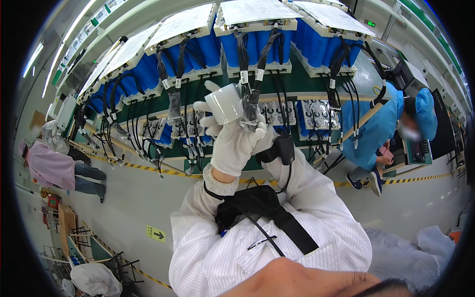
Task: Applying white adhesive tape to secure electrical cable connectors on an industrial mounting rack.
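Observation:
My white-gloved left hand (228,152) is closed round a roll of clear plastic film (225,105), with its fingertips showing along the roll's left side. Close beside it, my gloved right hand (262,137) is at the lower end of a bundle of black cables (251,94). The bundle's end is wrapped in clear film, and the right fingers close on it, partly hidden behind the left hand. White labels mark the cables, which hang from a blue-celled battery pack (255,48) with a white frame and a pale sheet on top.
More blue battery packs (326,47) line the green bench (302,88), their cables hanging over its front. One neighbouring bundle (174,104) has a film-wrapped end. Further packs (319,115) stand on a lower level. A person in blue (368,128) sits at right; another in pink (52,166) stands left.

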{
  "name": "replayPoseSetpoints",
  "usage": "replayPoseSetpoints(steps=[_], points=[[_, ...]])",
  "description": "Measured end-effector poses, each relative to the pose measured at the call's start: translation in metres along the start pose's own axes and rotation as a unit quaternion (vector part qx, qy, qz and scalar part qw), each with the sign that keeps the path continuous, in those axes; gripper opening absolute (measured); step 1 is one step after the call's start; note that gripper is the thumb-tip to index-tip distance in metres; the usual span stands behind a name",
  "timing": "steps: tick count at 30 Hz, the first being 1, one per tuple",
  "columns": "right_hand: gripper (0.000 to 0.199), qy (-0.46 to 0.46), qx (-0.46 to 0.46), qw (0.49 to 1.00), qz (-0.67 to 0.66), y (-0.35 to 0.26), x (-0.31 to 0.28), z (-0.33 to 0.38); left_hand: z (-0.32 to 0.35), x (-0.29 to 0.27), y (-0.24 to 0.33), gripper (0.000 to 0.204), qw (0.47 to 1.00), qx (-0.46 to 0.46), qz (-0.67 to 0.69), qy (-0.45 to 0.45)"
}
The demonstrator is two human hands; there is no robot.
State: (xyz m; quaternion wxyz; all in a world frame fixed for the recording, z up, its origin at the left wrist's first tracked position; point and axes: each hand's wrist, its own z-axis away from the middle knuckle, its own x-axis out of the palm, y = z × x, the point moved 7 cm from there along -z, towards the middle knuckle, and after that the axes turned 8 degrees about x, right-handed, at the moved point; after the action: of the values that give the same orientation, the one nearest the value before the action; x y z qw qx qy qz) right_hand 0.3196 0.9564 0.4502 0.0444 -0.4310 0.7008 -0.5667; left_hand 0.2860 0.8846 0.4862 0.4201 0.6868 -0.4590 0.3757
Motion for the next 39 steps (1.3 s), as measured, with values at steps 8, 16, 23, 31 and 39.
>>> replayPoseSetpoints(steps=[8,16,23,31,39], points=[[0.042,-0.018,0.110,0.949,-0.294,0.000,0.014,-0.019,0.007,-0.006,0.009,0.032,0.990,-0.051,-0.114,0.069],[0.063,0.084,-0.054,0.961,-0.258,-0.041,-0.010,0.014,0.002,0.004,0.026,0.032,0.876,0.109,-0.467,0.050],[0.072,0.196,-0.169,0.965,-0.047,-0.095,0.017,0.042,0.000,0.037,0.031,0.044,0.645,0.193,-0.737,-0.054],[0.075,0.142,-0.243,0.776,0.564,-0.111,0.080,0.049,-0.003,-0.001,0.030,0.050,0.848,0.166,-0.496,-0.083],[0.048,0.058,-0.009,0.998,-0.031,0.005,-0.029,-0.012,-0.008,-0.008,0.014,0.031,0.937,0.094,-0.337,0.001]])
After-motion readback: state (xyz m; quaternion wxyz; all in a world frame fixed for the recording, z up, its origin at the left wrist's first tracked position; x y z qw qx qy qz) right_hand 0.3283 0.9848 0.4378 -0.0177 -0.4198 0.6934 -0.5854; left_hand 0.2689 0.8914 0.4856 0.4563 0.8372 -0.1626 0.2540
